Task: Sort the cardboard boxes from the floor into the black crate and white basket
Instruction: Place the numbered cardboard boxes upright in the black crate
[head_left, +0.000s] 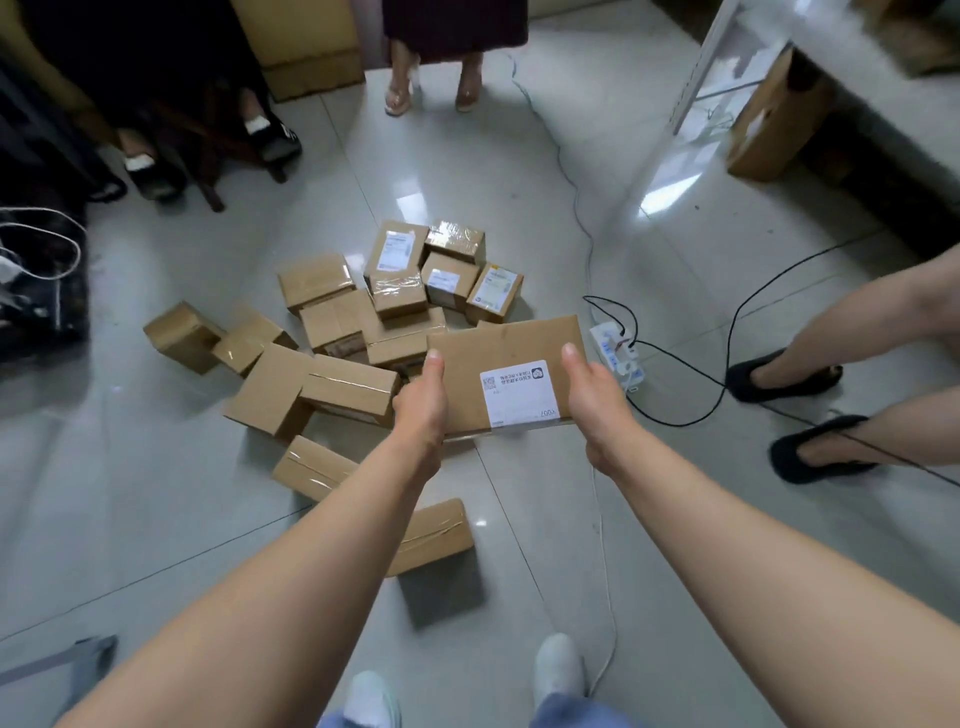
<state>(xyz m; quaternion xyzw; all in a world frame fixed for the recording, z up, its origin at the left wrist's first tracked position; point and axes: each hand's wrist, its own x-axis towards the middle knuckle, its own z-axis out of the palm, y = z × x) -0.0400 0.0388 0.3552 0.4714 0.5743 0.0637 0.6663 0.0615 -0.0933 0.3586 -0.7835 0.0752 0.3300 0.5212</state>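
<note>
I hold a flat cardboard box (506, 358) with a white label above the floor, in the middle of the head view. My left hand (422, 400) grips its left edge, thumb on top. My right hand (592, 392) grips its right edge the same way. Beyond and left of it, several taped cardboard boxes (332, 312) lie in a loose pile on the grey tiled floor. One box (434, 535) lies nearer, under my left forearm. Neither the black crate nor the white basket is in view.
A white power strip (618, 356) with black and white cables lies right of the held box. A person's feet in black slippers (779, 376) stand at the right; other feet (400, 101) stand at the back. A table leg (696, 67) and a tall carton (769, 124) are back right.
</note>
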